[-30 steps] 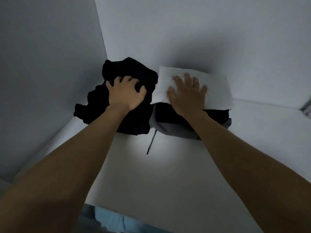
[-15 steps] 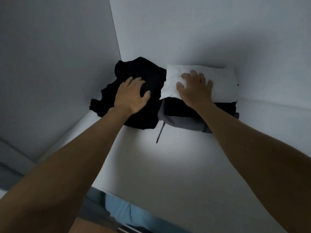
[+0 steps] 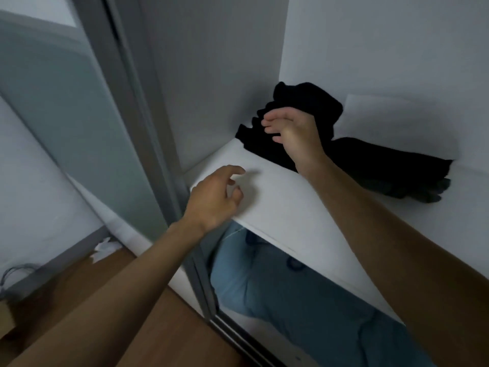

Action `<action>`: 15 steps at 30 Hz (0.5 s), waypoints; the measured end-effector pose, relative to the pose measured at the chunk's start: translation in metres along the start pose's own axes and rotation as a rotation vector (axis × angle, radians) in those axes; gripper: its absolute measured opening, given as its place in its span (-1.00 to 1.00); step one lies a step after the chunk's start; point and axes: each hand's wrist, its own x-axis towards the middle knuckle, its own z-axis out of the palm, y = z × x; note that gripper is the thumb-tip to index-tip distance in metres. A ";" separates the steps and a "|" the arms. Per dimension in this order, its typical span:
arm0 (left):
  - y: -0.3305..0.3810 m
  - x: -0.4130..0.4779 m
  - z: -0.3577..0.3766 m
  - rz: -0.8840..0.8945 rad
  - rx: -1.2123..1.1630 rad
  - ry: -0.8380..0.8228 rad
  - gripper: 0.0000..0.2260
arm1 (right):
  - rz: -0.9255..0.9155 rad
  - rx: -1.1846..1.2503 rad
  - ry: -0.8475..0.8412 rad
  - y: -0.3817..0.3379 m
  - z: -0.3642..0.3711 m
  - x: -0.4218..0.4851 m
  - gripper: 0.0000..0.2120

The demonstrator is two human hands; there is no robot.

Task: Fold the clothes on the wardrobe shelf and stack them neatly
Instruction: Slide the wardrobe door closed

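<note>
Two hands were at the shelf (image 3: 285,207) | right hand (image 3: 296,139) gripped the black garment (image 3: 304,102), fingers curled round it | left hand (image 3: 211,200) hovered above, fingers loosely apart, holding nothing.

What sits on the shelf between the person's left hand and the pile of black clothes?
Nothing: the head view shows only bare white shelf, with the hand's shadow on it, between the left hand and the black clothes.

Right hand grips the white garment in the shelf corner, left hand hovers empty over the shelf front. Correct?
No. The head view shows the right hand gripping the black garment, not the white garment. The left hand does hover empty over the shelf front.
</note>
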 end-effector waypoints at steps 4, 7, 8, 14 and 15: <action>-0.037 -0.035 -0.037 -0.081 0.005 0.102 -0.67 | 0.066 0.108 -0.247 -0.032 0.083 -0.026 -0.81; -0.059 -0.051 -0.059 -0.166 0.049 0.085 -0.67 | 0.069 0.102 -0.318 -0.042 0.130 -0.040 -0.81; -0.065 -0.055 -0.064 -0.191 0.062 0.069 -0.67 | 0.074 0.123 -0.283 -0.042 0.141 -0.043 -0.79; -0.079 -0.057 -0.074 -0.217 0.179 0.048 -0.69 | 0.250 0.293 -0.134 -0.026 0.176 -0.035 -0.74; -0.078 -0.055 -0.072 -0.212 0.207 0.039 -0.70 | 0.280 0.287 -0.153 -0.022 0.181 -0.034 -0.67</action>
